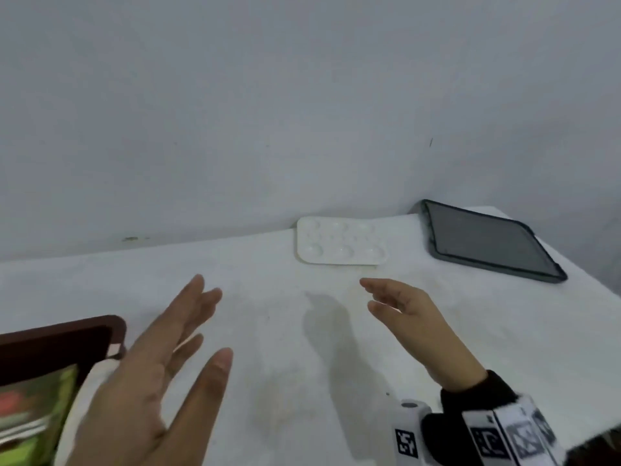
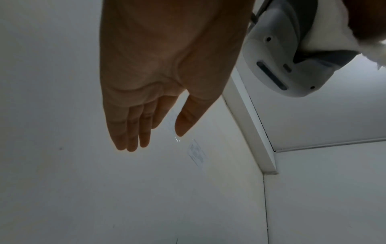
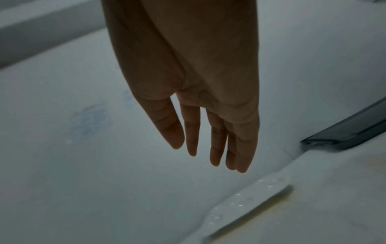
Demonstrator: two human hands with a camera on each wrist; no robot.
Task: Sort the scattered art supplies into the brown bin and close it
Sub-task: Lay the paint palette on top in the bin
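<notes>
Both hands hover empty with fingers straight, left grip (image 1: 151, 375) beside the brown bin (image 1: 60, 344) at the counter's (image 1: 268, 381) left edge, right grip (image 1: 406, 317) just short of the white paint palette (image 1: 339, 242) near the wall.

A dark tablet (image 1: 487, 242) is lying flat at the far right corner of the white table (image 1: 268, 364), against the pale wall (image 1: 235, 112).
</notes>
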